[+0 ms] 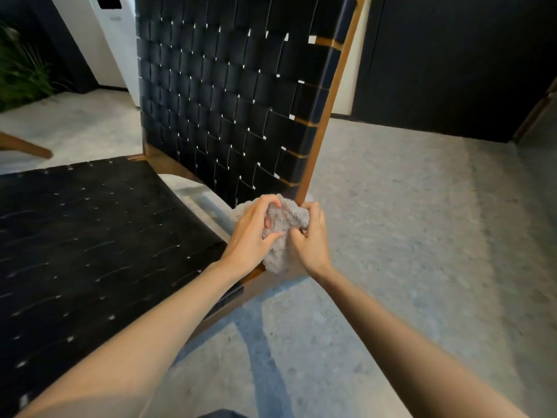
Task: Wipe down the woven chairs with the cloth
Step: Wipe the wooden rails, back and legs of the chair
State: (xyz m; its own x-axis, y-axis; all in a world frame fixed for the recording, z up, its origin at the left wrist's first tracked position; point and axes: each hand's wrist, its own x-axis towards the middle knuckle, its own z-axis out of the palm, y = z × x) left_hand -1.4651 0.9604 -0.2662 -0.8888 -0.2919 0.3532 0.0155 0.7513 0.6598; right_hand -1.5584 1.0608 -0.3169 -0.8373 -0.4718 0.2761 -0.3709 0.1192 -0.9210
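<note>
A chair with a black woven backrest, a black woven seat and a brown wooden frame fills the left and middle of the head view. A bunched grey fluffy cloth sits just off the seat's right rear corner, below the backrest's right post. My left hand grips the cloth from the left, fingers curled over its top and thumb pressed into it. From the right, my right hand pinches the same cloth. Part of the cloth is hidden behind both hands.
Speckled grey floor spreads to the right and front. A dark wall panel stands behind at the right, a white unit behind the chair, green plants at far left. Another wooden chair part pokes in at left.
</note>
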